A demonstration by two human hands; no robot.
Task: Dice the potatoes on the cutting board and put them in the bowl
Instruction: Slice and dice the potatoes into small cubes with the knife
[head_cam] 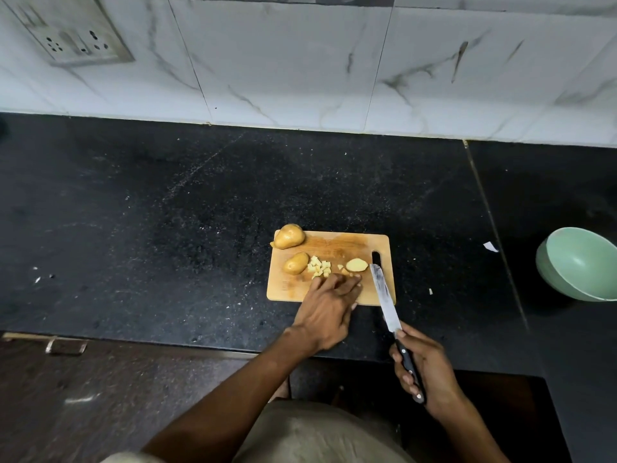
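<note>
A wooden cutting board point(354, 243) lies on the black counter. At its far left corner sits a whole potato point(289, 236), and a cut potato piece point(296, 263) lies below it. Several pale diced cubes point(319, 267) are piled mid-board, with a flat potato slice point(357, 265) to their right. My left hand point(329, 304) rests flat on the board's near part, fingertips close to the cubes. My right hand point(422, 365) grips the black handle of a knife point(384, 295), whose blade lies over the board's right edge, tip near the slice. A green bowl point(582, 265) stands far right.
The black stone counter point(167, 212) spreads wide to the left of the board. A marble-tiled wall with a socket plate point(71, 35) rises behind. Small scraps point(490, 246) lie on the counter between board and bowl. A drawer handle point(65, 345) shows below the counter edge.
</note>
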